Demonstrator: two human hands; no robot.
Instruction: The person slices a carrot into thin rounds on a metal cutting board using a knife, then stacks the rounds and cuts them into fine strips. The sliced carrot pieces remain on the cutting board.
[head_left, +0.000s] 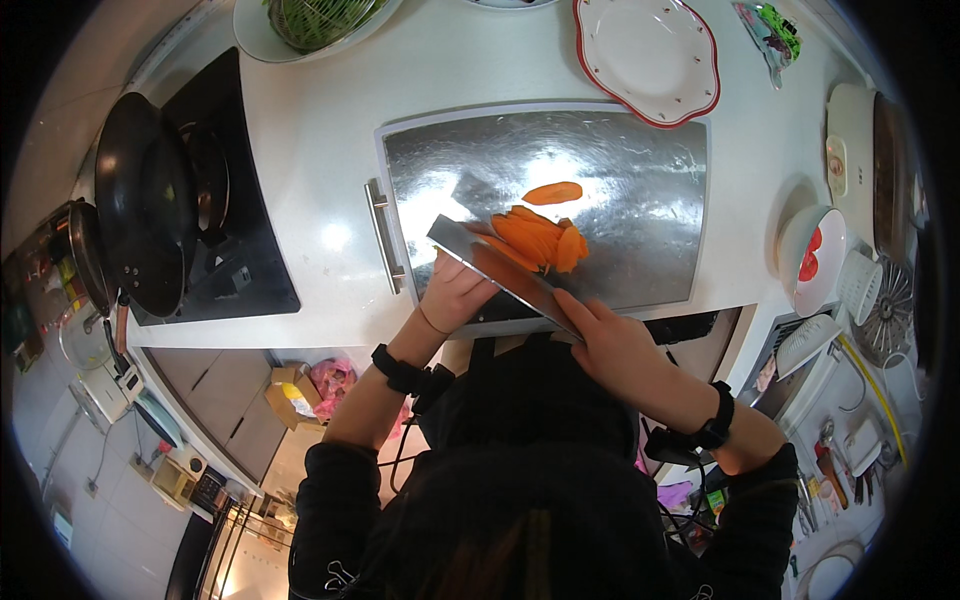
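My right hand (619, 337) grips the handle end of a cleaver (510, 274), whose broad blade slants up and left over the near part of a metal cutting board (645, 187). My left hand (459, 289) is beside the blade's far end, its fingertips partly hidden behind the blade; whether they hold a piece of carrot I cannot tell. Overlapping carrot slices (529, 236) lie in a pile just beyond the blade. One separate oval carrot slice (553, 193) rests farther back on the board.
A scalloped red-rimmed plate (649, 56) overlaps the board's back right corner. A black wok (142, 202) stands on the cooktop (262, 262) at left. A bowl of greens (259, 34) is at back left. At right, a white bowl (795, 259) holds red pieces.
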